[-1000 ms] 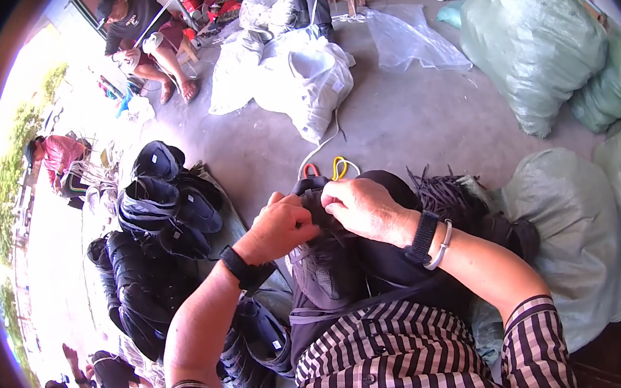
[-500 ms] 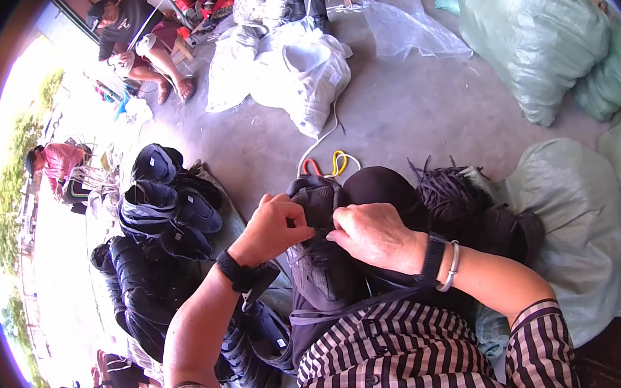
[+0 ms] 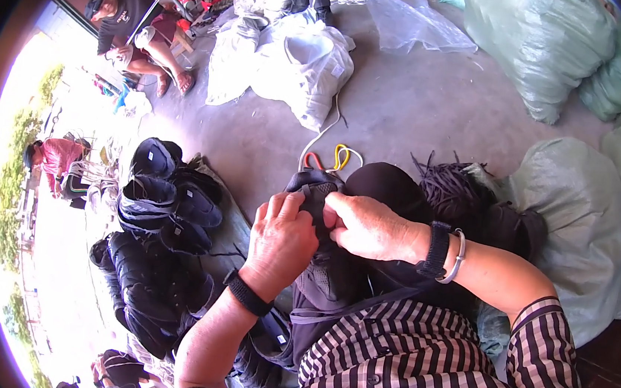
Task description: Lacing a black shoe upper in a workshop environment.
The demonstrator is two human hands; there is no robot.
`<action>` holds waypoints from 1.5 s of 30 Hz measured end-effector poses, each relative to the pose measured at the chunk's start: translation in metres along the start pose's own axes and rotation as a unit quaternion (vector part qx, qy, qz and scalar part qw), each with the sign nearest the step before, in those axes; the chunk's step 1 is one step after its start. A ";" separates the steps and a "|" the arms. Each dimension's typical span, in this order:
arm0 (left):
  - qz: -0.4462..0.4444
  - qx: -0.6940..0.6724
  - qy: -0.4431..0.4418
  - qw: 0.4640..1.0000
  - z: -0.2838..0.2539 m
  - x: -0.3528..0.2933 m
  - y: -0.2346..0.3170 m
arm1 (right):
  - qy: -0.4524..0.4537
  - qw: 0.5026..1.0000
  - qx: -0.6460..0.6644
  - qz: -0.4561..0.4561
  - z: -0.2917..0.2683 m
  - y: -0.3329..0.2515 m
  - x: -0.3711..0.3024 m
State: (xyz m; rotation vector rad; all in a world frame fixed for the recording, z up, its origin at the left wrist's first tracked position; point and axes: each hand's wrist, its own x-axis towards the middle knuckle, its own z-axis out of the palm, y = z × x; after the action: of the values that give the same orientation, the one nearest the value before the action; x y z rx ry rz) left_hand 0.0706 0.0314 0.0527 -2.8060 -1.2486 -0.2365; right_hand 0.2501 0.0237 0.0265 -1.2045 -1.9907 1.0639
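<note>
A dark shoe (image 3: 326, 276) with a mesh-like upper lies on my lap, its far end pointing away from me. My left hand (image 3: 282, 240) is closed over the shoe's left side, back of the hand up and fingers curled down. From the right, my right hand (image 3: 368, 228) pinches at the shoe's middle with thumb and forefinger. Whatever thin thing the fingertips hold is hidden between them. The two hands nearly touch. Beyond the right hand, a bunch of dark laces (image 3: 452, 184) lies beside my dark-clothed knee (image 3: 389, 190).
Piled dark shoes (image 3: 168, 195) stand to my left. Red, yellow and white cords (image 3: 333, 157) lie ahead on the floor. White sacks (image 3: 301, 62) stand farther off, pale green sacks (image 3: 538, 44) at right. A seated person (image 3: 135, 31) works at far left.
My left hand has turned over, back upward, and moved in against the shoe. The right hand has shifted slightly up and its thumb and forefinger now press onto the shoe.
</note>
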 end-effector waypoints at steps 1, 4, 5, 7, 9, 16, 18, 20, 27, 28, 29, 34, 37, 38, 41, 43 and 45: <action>-0.044 -0.079 0.006 0.996 -0.003 -0.004 -0.001 | -0.079 0.989 0.094 0.082 -0.006 -0.002 -0.001; -0.188 -0.502 0.009 0.844 -0.021 -0.020 -0.026 | -0.132 0.981 0.097 0.107 -0.037 -0.003 -0.018; -0.241 -0.649 0.065 0.719 -0.023 -0.030 -0.031 | -0.175 0.972 0.084 0.130 -0.050 -0.002 -0.024; -0.294 -0.805 0.116 0.502 -0.023 -0.058 -0.045 | -0.220 0.966 0.042 0.125 -0.069 0.002 -0.035; -0.256 -0.834 0.088 0.480 -0.016 -0.072 -0.033 | -0.208 0.973 -0.021 0.093 -0.085 0.004 -0.042; -0.103 -0.893 -0.100 0.426 0.002 -0.024 -0.010 | -0.087 0.895 0.437 -0.020 -0.062 -0.013 -0.007; -0.071 -0.906 -0.116 0.400 0.017 -0.020 -0.013 | -0.074 0.832 0.548 -0.044 -0.049 -0.009 0.002; -0.097 -0.869 -0.019 0.485 0.018 -0.021 -0.022 | -0.037 0.786 0.617 -0.016 -0.053 -0.012 -0.002; -0.380 -0.643 0.450 0.490 0.044 -0.139 -0.175 | 0.320 0.610 0.718 0.105 -0.159 0.128 -0.083; -0.445 -0.582 0.491 0.471 0.038 -0.156 -0.186 | 0.330 0.584 0.734 0.106 -0.182 0.155 -0.112; -0.475 -0.548 0.523 0.447 0.040 -0.182 -0.199 | 0.392 0.557 0.721 0.127 -0.195 0.171 -0.133; -0.517 -0.509 0.373 0.579 0.025 -0.156 -0.150 | 0.437 0.625 0.623 0.175 -0.188 0.181 -0.154; -0.371 -0.487 0.239 0.753 0.008 -0.088 -0.070 | 0.353 0.758 0.513 0.194 -0.149 0.118 -0.101; -0.315 -0.431 0.191 0.824 -0.003 -0.075 -0.043 | 0.271 0.832 0.454 0.168 -0.132 0.102 -0.086; -0.088 -0.168 0.127 0.974 -0.008 -0.036 -0.002 | 0.045 0.951 0.260 0.163 -0.091 0.020 -0.051; -0.074 -0.121 0.098 0.985 0.003 -0.024 0.002 | -0.025 0.980 0.182 0.072 -0.056 -0.003 -0.041; -0.062 -0.109 0.085 0.989 0.005 -0.014 0.002 | -0.033 0.997 -0.001 -0.068 -0.029 0.003 -0.040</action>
State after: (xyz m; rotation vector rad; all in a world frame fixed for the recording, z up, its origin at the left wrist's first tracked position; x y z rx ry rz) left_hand 0.0631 0.0206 0.0454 -2.8099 -1.4366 -0.6413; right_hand 0.2916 -0.0017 0.0363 -1.0302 -2.0916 1.0453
